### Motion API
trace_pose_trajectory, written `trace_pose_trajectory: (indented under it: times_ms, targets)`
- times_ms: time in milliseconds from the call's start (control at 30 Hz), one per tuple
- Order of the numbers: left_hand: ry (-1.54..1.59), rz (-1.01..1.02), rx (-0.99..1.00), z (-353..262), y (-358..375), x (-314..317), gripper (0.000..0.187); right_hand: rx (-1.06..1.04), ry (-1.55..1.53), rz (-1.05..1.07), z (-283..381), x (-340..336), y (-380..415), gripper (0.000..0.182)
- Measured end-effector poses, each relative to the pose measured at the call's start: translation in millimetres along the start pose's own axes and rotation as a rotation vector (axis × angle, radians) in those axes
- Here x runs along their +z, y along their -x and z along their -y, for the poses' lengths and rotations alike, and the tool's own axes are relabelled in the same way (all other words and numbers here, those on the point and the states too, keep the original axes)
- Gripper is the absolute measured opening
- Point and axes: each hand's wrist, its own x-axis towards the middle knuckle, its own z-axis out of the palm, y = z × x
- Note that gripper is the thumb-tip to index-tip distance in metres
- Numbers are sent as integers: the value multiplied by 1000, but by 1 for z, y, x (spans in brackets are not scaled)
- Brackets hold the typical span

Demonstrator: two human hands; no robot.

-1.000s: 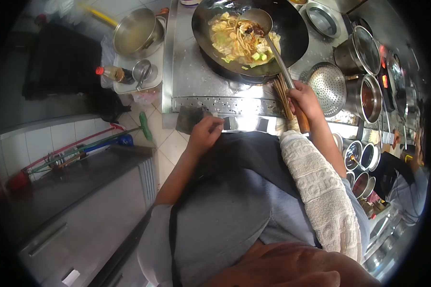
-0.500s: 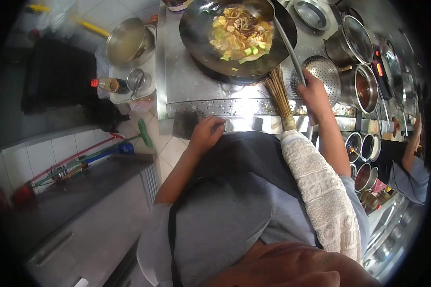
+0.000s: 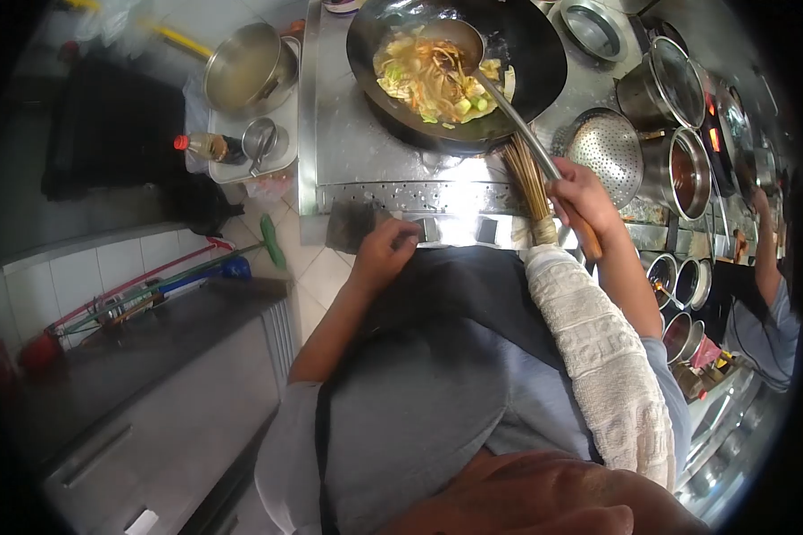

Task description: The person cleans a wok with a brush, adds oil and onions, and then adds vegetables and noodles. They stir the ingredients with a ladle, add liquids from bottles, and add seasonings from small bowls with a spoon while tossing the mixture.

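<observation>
My right hand [image 3: 587,198] is closed around the wooden-ended handle of a long ladle [image 3: 528,134]. The ladle's bowl rests among sliced vegetables and noodle-like strands [image 3: 428,78] in a large dark wok [image 3: 535,62] on the stove. At the stove's front edge is my left hand [image 3: 386,253], fingers curled together beside a small dark fitting [image 3: 421,230]; what they grip, if anything, is hidden. A bamboo wok brush [image 3: 531,178] stands just left of my right hand, above a rolled white towel [image 3: 593,343].
Right of the wok are a perforated strainer [image 3: 605,156], a metal pan [image 3: 591,28] and lidded pots [image 3: 660,85]. A white tray [image 3: 272,171] at left holds a pot [image 3: 245,71] and a sauce bottle [image 3: 207,146]. Another person's arm [image 3: 765,245] shows far right.
My right hand has shifted a little down with the ladle, drawing its bowl left and lower into the food. The food has been pushed toward the wok's left. My left hand stays nearly still.
</observation>
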Motion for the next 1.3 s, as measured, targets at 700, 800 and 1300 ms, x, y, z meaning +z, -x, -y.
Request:
trace_pose_trajectory:
  times_ms: [700,800,1300]
  targets:
    - [173,-58,-73,14,24,-15,21,-118,1211,-447,-17,-9,-49,67]
    - [179,-79,-72,17,30,-18,21,-113,1282,-488,-12,-17,-67,68]
    - [305,23,-49,-11,4,-15,18,99,190,-199,-13,21,-36,37]
